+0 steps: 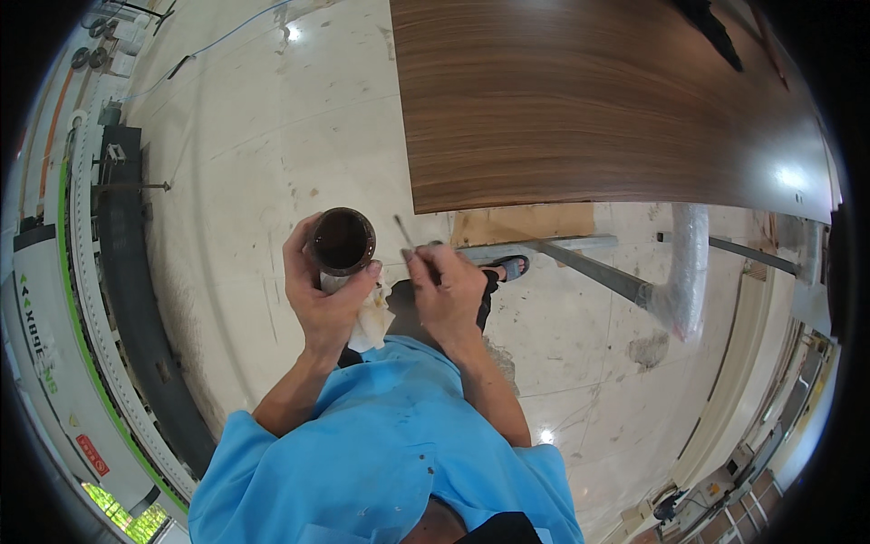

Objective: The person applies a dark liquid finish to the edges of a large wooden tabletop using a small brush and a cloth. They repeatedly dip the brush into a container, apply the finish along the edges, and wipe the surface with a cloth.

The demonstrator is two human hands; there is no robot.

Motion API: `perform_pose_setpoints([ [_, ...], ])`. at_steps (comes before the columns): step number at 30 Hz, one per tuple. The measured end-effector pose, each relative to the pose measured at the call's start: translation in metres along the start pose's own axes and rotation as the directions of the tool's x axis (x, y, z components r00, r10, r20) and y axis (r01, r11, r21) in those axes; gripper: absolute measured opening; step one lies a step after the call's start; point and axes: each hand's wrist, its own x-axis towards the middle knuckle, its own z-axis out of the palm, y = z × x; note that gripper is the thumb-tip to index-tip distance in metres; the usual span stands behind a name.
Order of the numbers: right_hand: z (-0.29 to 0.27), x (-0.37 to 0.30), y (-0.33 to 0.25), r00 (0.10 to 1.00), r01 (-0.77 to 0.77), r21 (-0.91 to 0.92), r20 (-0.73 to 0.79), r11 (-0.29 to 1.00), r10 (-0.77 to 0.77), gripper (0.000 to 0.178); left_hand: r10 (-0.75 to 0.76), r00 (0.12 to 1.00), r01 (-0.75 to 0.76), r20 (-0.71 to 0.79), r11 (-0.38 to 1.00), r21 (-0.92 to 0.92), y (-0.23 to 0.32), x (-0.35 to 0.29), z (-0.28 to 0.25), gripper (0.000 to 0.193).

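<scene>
My left hand point(314, 304) is wrapped round a dark brown round pot point(366, 251), its open mouth facing up. The inside looks dark; its contents are hard to make out. A stained white cloth point(370, 322) hangs below the pot, by the fingers of the same hand. To the right, my right hand point(446, 295) pinches a thin stick-like tool point(404, 232), perhaps a fine brush. Its dark tip points up and left, a short way from the pot and not touching it. The far end of the tool is hidden in my fingers.
Ahead and right lies a large brown wood-grain panel point(589, 118) with a dark object point(711, 34) on it. Metal legs point(598, 272) and a plastic-wrapped post point(691, 272) stand below. A long machine point(72, 363) runs along the left. A blue cable point(227, 34) crosses the floor.
</scene>
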Motion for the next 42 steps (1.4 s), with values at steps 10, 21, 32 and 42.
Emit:
perform_pose_setpoints([
  [10,-0.073,0.022,0.021,0.9,-0.316,0.039,-0.305,0.948,0.312,0.009,0.005,1.0,-0.004,0.031,0.999,-0.034,-0.002,0.002,0.0,0.07],
  [21,-0.087,0.028,0.027,0.947,-0.202,-0.119,-0.276,0.972,0.163,0.008,-0.014,0.999,0.01,0.049,0.996,0.085,0.002,0.001,0.009,0.073],
  [32,-0.141,0.044,0.054,0.959,-0.107,-0.196,-0.28,0.975,0.049,0.011,-0.035,0.995,0.028,0.092,0.997,0.075,0.006,-0.002,0.033,0.074],
  [42,-0.153,0.05,0.055,0.946,-0.089,-0.148,-0.323,0.985,0.037,0.012,-0.052,0.992,0.04,0.112,0.994,0.106,0.012,-0.003,0.042,0.075],
])
